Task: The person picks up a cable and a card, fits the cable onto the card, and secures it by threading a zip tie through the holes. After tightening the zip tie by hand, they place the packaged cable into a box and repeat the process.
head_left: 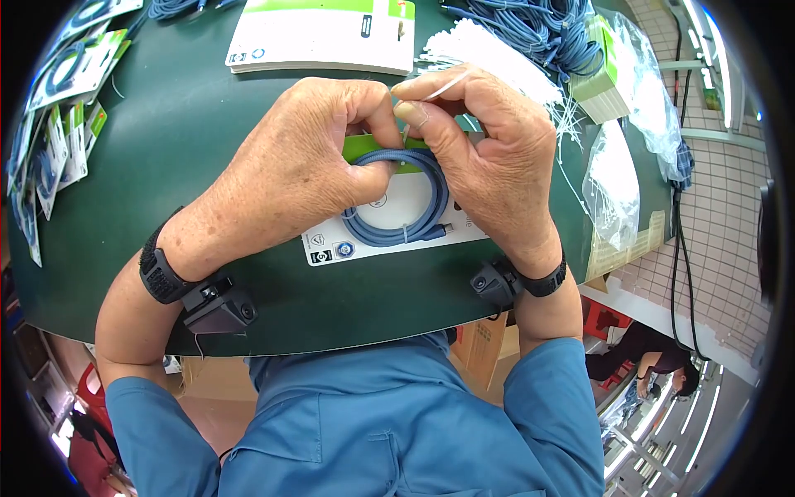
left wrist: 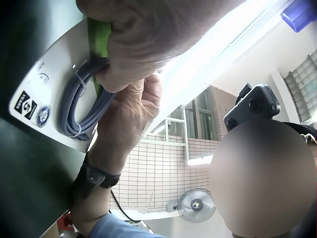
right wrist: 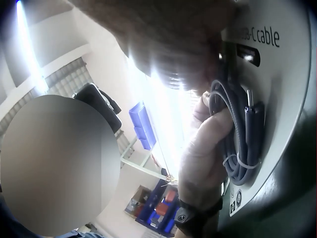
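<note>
A coiled blue cable (head_left: 389, 240) lies on a white and green card (head_left: 331, 248) at the table's middle; ties go round the coil. The left hand (head_left: 310, 153) holds the coil's upper left part with its thumb, its index finger curled near the card's top. Beside it the right hand (head_left: 489, 149) pinches a thin white tie (head_left: 451, 85) between thumb and index finger above the coil. Both hands' fingertips nearly meet there. The left wrist view shows the coil (left wrist: 74, 106) against the card; in the right wrist view the cable's metal plug (right wrist: 249, 97) points up. The tie's lower end is hidden.
Stacked cards (head_left: 323, 37) lie at the back. Loose white ties (head_left: 497, 62) and blue cables (head_left: 538, 29) are at the back right, near a card stack (head_left: 600, 91) and plastic bags (head_left: 613, 186). Carded cables (head_left: 58, 157) lie on the left. Another person (head_left: 654, 356) is at the lower right.
</note>
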